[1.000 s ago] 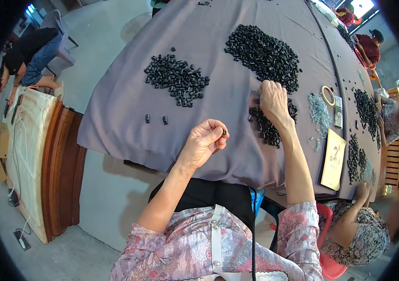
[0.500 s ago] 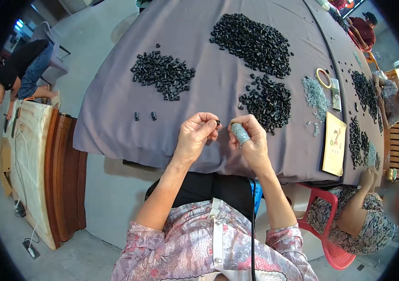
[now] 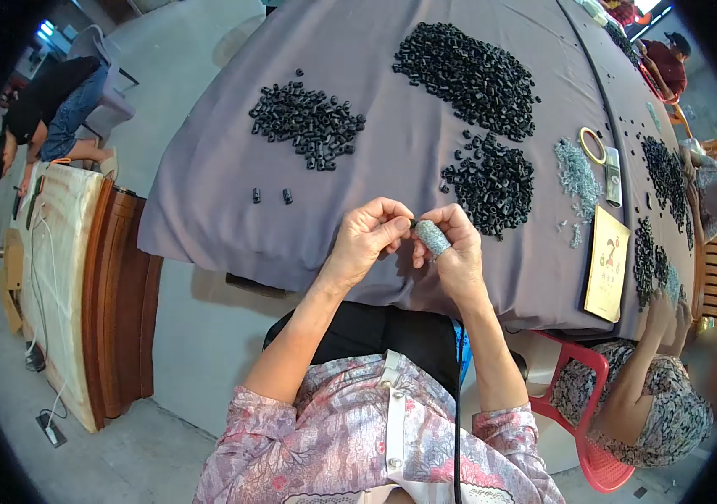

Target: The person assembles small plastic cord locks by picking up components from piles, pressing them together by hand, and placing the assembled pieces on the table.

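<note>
My left hand pinches a small black plastic piece between thumb and fingertips, above the table's near edge. Close against it is my right hand, its fingers closed around something too small or hidden to make out. A grey speckled wrap covers one digit of the right hand. Beyond the hands lie a large heap of black pieces, a nearer heap and a smaller heap to the left. Two single black pieces stand apart in front of that one.
A grey cloth covers the table. At right lie small clear pieces, a tape roll and a yellow booklet. One person sits on a red chair; others work farther off. A wooden-sided table stands left.
My hands have come together, and the black piece in my left fingers now meets the right fingertips. The view has shifted slightly. The seated person at right has raised their arms.
</note>
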A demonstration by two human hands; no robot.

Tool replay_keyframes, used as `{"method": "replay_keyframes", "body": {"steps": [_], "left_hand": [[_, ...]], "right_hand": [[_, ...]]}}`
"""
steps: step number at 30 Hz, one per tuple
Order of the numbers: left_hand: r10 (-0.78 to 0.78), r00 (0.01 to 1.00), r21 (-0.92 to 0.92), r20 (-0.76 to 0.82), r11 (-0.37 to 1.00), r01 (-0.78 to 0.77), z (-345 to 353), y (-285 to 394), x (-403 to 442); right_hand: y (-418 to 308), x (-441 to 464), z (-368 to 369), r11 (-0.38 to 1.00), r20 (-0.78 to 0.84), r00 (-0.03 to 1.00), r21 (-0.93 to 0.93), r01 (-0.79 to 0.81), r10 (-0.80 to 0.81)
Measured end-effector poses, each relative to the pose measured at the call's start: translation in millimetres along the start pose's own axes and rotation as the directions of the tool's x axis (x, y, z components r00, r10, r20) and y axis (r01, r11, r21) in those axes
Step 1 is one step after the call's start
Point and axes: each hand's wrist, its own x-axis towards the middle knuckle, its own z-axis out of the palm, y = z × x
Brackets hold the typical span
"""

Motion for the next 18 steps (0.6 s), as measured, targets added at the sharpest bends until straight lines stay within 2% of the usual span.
{"method": "replay_keyframes", "body": {"steps": [5, 8, 11, 18], "left_hand": [[0.015, 1.0, -0.014, -0.005, 1.0, -0.015, -1.4, -4.1, 2.4], [0.014, 1.0, 0.02, -0.004, 1.0, -0.014, -1.2, -2.4, 1.8], [0.03, 1.0, 0.038, -0.005, 0.999, -0.03, -0.1, -3.1, 0.8], [0.037, 0.999, 0.009, 0.013, 0.999, -0.037, -2.6, -5.8, 2.5]], "right_hand": [[-2.2, 0.1, 1.6, 0.998, 0.019, 1.0, -0.051, -0.021, 0.022], [-3.7, 1.0, 2.5, 0.999, 0.031, 0.999, 0.023, -0.026, 0.025], [-3.4, 1.0, 0.6, 1.0, 0.047, 0.999, -0.011, -0.025, 0.025], [0.3, 2.0, 0.6, 0.993, 0.029, 0.995, 0.072, -0.097, 0.095]]}}
